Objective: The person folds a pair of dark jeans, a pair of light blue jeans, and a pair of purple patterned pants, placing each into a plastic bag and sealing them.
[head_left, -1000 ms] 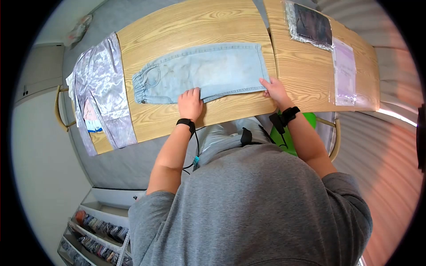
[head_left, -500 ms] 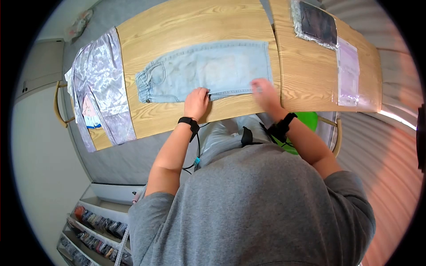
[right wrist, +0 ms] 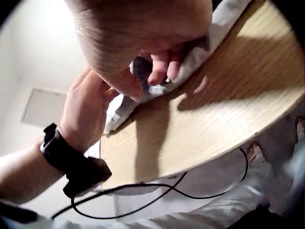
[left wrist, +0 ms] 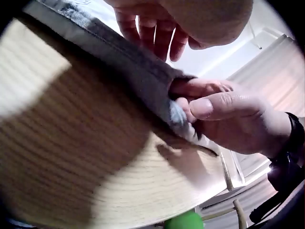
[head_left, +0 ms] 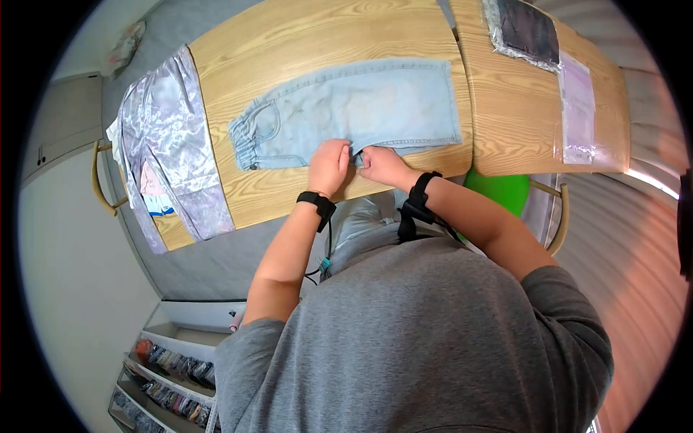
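Pinching near edge of lt-blue jeans (head_left: 390, 101) btwn thumb & curled fingers of R hand (head_left: 386, 166); resting L hand (head_left: 328, 167) just beside, w/ loosely extended fingers. Finding jeans lying flat on wood table (head_left: 303, 36), folded lengthwise, w/ waistband (head_left: 244, 144) toward L. Judging by looks, expecting soft, floppy, med.-wt., non-slip, sturdy cloth; prob. best gripping doubled layers at waistband & hem (head_left: 455, 101) to limit sagging.

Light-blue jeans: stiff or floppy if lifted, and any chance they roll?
Probably floppy: the cloth of the jeans puckers where the right hand pinches the near edge. The gathered waistband looks bunched, so it may stretch a little if tugged. Rolling seems unlikely, since they lie flat on the table.
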The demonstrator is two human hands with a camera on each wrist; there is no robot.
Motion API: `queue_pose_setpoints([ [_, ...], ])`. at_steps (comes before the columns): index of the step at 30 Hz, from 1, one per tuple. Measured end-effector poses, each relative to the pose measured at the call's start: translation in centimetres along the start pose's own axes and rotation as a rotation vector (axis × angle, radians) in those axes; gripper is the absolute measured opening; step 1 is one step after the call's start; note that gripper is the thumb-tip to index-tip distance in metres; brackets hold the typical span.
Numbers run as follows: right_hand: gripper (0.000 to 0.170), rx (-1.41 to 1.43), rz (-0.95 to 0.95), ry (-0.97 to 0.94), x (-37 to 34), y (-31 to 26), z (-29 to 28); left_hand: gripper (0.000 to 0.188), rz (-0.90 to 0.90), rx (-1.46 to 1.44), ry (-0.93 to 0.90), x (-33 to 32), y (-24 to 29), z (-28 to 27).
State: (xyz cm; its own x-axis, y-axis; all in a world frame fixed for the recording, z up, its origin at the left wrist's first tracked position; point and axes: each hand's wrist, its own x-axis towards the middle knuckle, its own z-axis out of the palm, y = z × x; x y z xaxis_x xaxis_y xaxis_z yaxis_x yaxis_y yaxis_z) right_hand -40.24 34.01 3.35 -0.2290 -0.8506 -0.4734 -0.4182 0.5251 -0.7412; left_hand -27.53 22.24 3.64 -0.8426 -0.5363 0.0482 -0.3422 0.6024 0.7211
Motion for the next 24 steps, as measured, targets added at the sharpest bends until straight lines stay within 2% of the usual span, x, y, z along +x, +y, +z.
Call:
queue_pose_setpoints([
  [1,0.028,0.001,0.001,-0.002,0.3,0.2,0.2,0.013,-0.002,0.000,-0.002,-0.1,-0.5,-0.2],
  [3,0.025,0.240,0.033,-0.028,0.5,0.3,0.4,0.018,0.014,0.030,-0.001,-0.3,-1.4,-0.5],
  [4,0.027,0.330,0.066,-0.087,0.4,0.6,0.2,0.022,-0.011,0.013,-0.056,-0.5,-1.8,-0.7],
  [8,0.019,0.357,0.099,-0.158,-0.2,2.6,1.0,0.031,0.044,0.023,-0.083,-1.1,-2.7,-0.9],
  [10,0.019,0.271,-0.303,0.119,-1.7,3.2,1.8,0.038,0.079,0.047,-0.101,-1.3,-2.6,-1.0],
  [11,0.019,0.272,-0.303,0.119,-2.5,3.3,1.6,0.038,0.079,0.048,-0.102,-1.5,-2.6,-1.0],
  [13,0.023,-0.138,-0.359,-0.068,-4.3,3.2,0.9,0.042,0.109,0.097,-0.148,-1.8,-2.4,-1.1],
  [15,0.024,-0.114,-0.386,-0.053,-5.8,3.1,1.0,0.044,0.124,0.116,-0.167,-2.0,-1.9,-1.4],
  [17,0.024,-0.258,-0.633,-0.091,-6.5,3.4,1.0,0.046,0.140,0.136,-0.185,-2.2,-1.6,-1.5],
  [18,0.024,-0.257,-0.632,-0.089,-6.5,3.4,1.1,0.049,0.179,0.196,-0.214,-2.3,-1.5,-1.5],
  [20,0.027,-0.382,-0.304,-0.460,-6.3,3.0,1.0,0.052,0.221,0.256,-0.244,-2.7,-1.6,-1.5],
  [21,0.027,-0.381,-0.303,-0.458,-6.4,2.6,0.8,0.053,0.265,0.310,-0.245,-3.0,-1.8,-1.4],
  [23,0.036,-0.415,-0.557,0.146,-6.6,1.8,0.3,0.053,0.314,0.362,-0.244,-3.3,-1.5,-1.3],
  [24,0.036,-0.418,-0.556,0.151,-6.4,1.3,0.0,0.052,0.314,0.414,-0.228,-3.4,-1.1,-1.4],
])
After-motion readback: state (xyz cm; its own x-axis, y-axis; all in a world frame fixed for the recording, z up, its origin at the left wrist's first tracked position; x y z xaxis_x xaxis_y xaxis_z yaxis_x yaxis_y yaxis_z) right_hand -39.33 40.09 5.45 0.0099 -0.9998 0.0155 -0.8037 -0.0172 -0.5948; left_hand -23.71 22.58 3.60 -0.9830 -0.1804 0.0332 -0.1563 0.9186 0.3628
